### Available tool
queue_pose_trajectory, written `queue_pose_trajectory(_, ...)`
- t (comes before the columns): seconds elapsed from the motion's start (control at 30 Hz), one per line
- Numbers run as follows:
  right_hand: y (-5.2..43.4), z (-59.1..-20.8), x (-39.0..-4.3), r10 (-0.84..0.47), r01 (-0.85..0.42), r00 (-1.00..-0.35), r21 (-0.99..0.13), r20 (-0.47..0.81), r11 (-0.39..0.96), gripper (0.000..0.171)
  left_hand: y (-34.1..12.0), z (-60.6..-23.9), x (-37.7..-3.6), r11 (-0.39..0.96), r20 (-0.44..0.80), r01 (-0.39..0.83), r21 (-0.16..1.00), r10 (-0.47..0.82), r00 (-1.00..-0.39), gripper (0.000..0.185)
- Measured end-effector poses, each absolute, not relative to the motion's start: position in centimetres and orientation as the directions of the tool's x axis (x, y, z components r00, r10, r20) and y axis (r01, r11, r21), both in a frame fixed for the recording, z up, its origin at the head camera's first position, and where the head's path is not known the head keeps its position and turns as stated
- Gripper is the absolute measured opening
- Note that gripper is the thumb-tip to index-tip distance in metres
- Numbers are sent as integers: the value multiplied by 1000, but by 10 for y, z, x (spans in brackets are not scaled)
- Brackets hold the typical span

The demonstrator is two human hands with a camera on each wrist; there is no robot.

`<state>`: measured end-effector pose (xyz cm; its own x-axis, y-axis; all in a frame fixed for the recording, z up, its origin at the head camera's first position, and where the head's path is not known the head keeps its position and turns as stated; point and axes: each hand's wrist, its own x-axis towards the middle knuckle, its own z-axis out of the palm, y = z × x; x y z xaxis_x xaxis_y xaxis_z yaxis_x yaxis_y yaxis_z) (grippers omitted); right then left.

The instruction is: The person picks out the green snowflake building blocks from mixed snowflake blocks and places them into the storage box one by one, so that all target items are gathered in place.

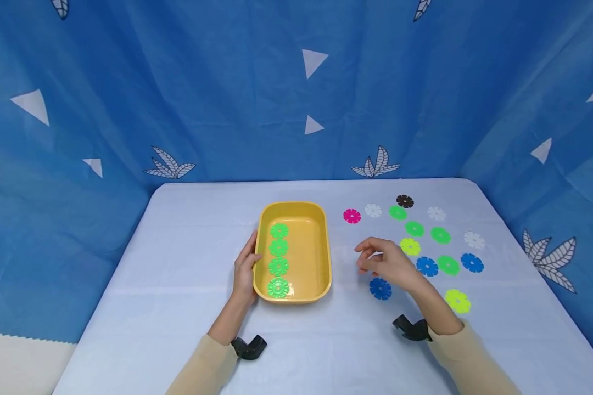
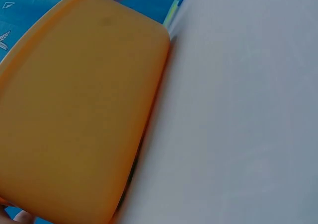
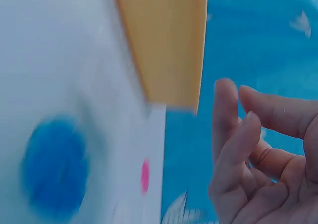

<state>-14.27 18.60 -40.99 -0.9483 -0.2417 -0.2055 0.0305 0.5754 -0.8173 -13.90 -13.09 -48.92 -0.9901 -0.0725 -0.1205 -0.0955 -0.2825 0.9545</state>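
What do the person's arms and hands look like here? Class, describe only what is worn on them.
Both hands, left hand and right hand, are bare, with no gloves or rings visible. Each arm wears a cream long sleeve ending at the wrist. A small black camera mount sits beside each wrist.

A yellow tray (image 1: 324, 241) sits mid-bench with four green discs (image 1: 279, 258) lined up inside. The left hand (image 1: 244, 271) rests against its nine o'clock wall. The right hand (image 1: 387, 263) hovers at three o'clock, fingers (image 1: 364, 248) loosely curled, just above a blue disc (image 1: 380, 288), among scattered coloured discs (image 1: 441, 235).
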Motion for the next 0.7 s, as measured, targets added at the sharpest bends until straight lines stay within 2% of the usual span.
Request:
queue_pose_trajectory(0.17, 240, -413, -129, -103, 72, -979, -769, -177, 635, 35, -130, -489, -139, -280, -117, -93, 955, -70, -991, 62)
queue_pose_trajectory(0.33, 294, -417, -120, 42, 158, -983, -710, -178, 686, 45, -131, -488, -138, -285, -127, -101, 953, -72, -989, 62)
queue_pose_trajectory(0.53, 345, -425, -117, 116, 200, -979, -694, -166, 691, 55, -132, -488, -138, -295, -122, -98, 950, -63, -991, 62)
queue_pose_trajectory(0.7, 366, -438, -115, 177, 267, -964, -673, -200, 690, 59, -130, -489, -139, -294, -125, -102, 950, -61, -990, 63)
